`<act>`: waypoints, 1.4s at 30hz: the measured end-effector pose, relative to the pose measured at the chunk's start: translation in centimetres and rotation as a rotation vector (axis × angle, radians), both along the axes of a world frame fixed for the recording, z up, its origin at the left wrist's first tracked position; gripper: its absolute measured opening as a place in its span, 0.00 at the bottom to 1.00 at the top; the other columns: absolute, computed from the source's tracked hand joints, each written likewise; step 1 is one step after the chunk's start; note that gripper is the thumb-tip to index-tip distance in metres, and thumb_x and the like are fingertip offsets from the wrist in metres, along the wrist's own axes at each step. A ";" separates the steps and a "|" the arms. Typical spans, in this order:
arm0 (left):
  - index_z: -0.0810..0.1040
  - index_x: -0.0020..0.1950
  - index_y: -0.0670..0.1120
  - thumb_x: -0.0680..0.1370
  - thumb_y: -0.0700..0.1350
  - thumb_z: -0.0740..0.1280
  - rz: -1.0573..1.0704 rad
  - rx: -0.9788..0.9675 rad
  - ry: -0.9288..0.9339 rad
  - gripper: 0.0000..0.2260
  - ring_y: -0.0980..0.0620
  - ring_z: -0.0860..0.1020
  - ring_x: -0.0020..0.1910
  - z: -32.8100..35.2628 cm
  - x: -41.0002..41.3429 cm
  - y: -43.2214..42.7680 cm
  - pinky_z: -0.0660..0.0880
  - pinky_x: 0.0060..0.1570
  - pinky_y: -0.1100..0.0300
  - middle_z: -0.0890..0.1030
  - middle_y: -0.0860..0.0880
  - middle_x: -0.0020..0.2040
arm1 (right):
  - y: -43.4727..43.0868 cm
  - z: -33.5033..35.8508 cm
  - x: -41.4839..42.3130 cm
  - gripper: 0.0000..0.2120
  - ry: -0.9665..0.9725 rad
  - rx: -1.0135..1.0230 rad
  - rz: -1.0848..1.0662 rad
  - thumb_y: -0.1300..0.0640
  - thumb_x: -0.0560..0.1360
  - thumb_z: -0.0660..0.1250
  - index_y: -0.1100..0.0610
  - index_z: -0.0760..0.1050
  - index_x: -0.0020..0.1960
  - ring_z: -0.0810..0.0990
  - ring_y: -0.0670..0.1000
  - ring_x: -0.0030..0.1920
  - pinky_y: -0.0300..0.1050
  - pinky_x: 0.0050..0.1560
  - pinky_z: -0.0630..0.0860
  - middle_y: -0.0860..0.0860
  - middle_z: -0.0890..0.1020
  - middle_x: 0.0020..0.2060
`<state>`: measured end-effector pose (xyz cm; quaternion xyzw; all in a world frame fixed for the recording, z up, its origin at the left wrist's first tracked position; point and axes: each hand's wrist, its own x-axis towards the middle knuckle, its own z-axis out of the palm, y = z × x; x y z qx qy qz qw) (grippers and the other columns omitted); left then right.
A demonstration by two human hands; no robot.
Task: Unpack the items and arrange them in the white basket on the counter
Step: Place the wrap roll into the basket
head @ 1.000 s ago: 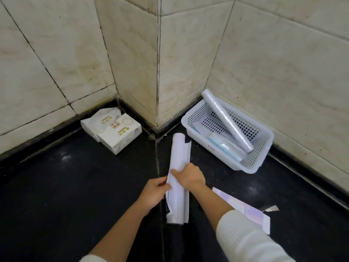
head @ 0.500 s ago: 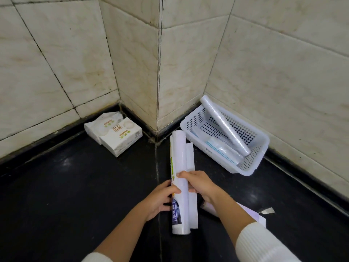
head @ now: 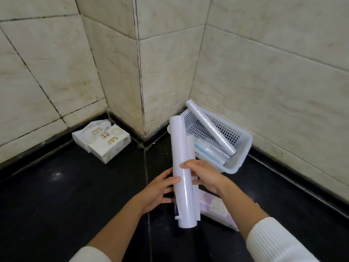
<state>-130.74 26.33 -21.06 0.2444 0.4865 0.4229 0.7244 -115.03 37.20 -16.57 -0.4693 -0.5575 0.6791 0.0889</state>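
Both hands grip a white roll (head: 182, 173) from its sides, the left hand (head: 160, 190) and right hand (head: 205, 176) curled around its middle. Its far end overlaps the near-left rim of the white basket (head: 243, 146) in the right corner; open black bench (head: 66, 195) spreads leftward.

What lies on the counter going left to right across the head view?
tissue packs → left hand → white roll → right hand → white basket
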 end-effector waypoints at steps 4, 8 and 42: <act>0.65 0.72 0.59 0.71 0.50 0.72 -0.004 -0.041 -0.023 0.31 0.45 0.79 0.61 -0.2 0.0 0.1 0.78 0.57 0.44 0.79 0.45 0.64 | 0.1 0.6 0.8 0.25 0.051 -0.031 -0.019 0.45 0.64 0.73 0.55 0.79 0.58 0.82 0.52 0.54 0.46 0.50 0.80 0.54 0.84 0.53; 0.62 0.75 0.57 0.72 0.48 0.71 -0.025 -0.170 0.195 0.33 0.49 0.82 0.56 -1.2 -0.7 -0.2 0.79 0.53 0.51 0.81 0.48 0.60 | 1.6 1.8 2.4 0.25 0.087 -0.046 -0.038 0.45 0.62 0.71 0.55 0.78 0.57 0.82 0.53 0.49 0.46 0.51 0.79 0.53 0.85 0.48; 0.38 0.78 0.42 0.80 0.64 0.47 -0.260 0.257 1.570 0.37 0.47 0.24 0.70 -3.4 -2.3 18.8 0.32 0.71 0.54 0.23 0.44 0.69 | 20.9 -1.1 -3.1 0.27 -0.944 0.897 0.265 0.45 0.67 0.73 0.56 0.72 0.61 0.76 0.52 0.42 0.45 0.41 0.76 0.52 0.78 0.48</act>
